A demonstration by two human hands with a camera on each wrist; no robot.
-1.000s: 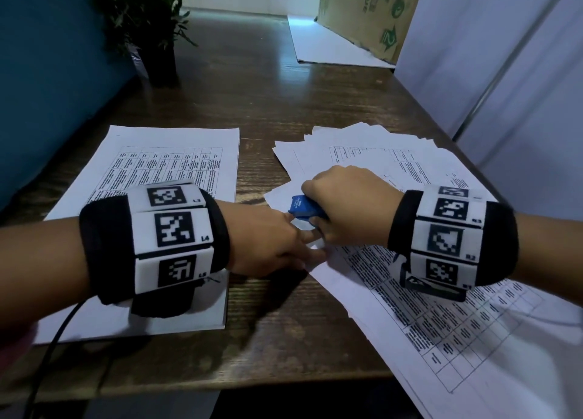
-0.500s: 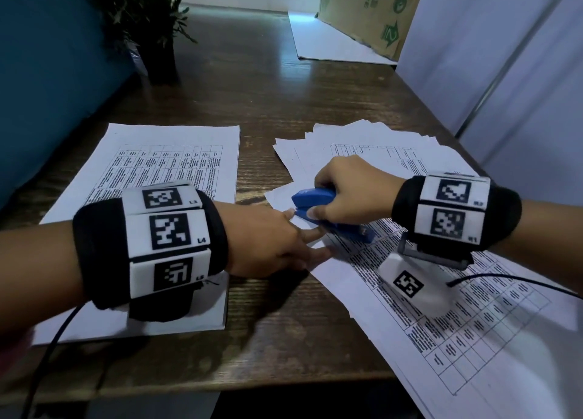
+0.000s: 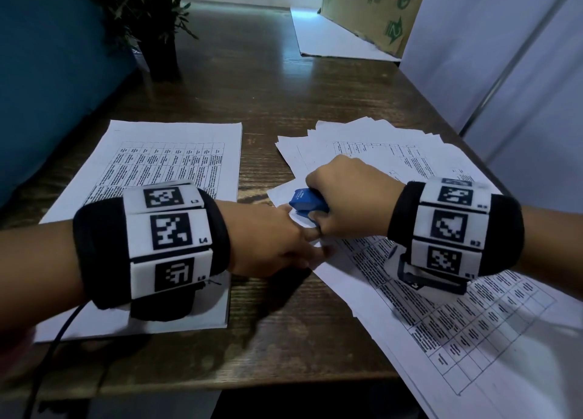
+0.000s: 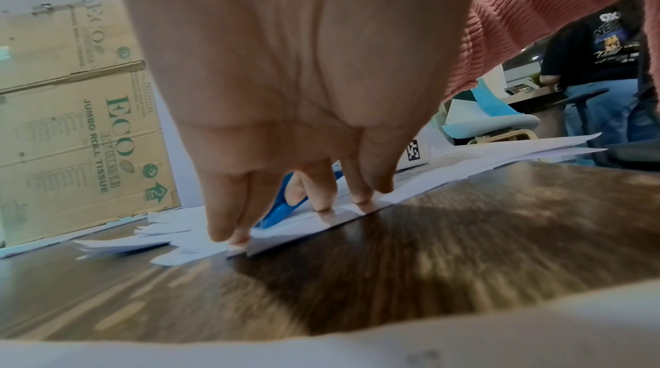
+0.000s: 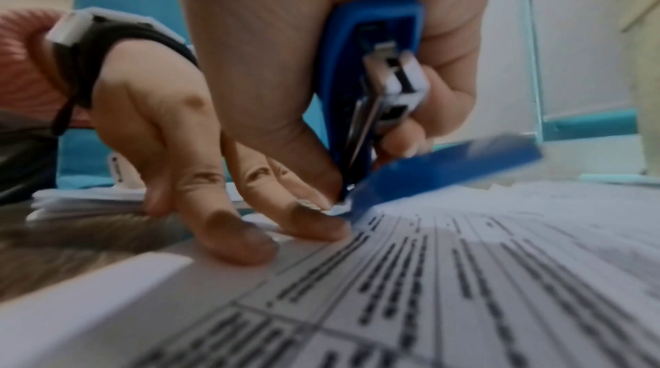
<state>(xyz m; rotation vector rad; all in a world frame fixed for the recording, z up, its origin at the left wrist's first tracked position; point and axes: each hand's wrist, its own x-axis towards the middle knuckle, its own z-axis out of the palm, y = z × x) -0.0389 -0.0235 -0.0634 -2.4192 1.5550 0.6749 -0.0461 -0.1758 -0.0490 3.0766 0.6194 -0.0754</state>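
My right hand (image 3: 344, 197) grips a blue stapler (image 3: 307, 201) over the near left corner of a printed sheet (image 3: 457, 317). In the right wrist view the stapler (image 5: 371, 86) stands nose down, and its blue base (image 5: 446, 170) is swung out to the right. My left hand (image 3: 268, 238) lies beside it with straight fingers (image 5: 228, 238) pressing the paper's corner flat. The left wrist view shows those fingertips (image 4: 228, 233) on the sheet's edge, with the stapler (image 4: 278, 210) behind them.
A spread pile of printed sheets (image 3: 372, 144) lies under the top one at right. A second stack of papers (image 3: 164, 172) sits under my left wrist. A potted plant (image 3: 157, 33) and a cardboard box (image 3: 372, 11) stand at the table's far end. A person stands beyond (image 4: 607, 63).
My right hand has rolled back over, bringing the stapler from lying low along the sheet to nose down on the corner. My left hand has stayed pressed on the paper.
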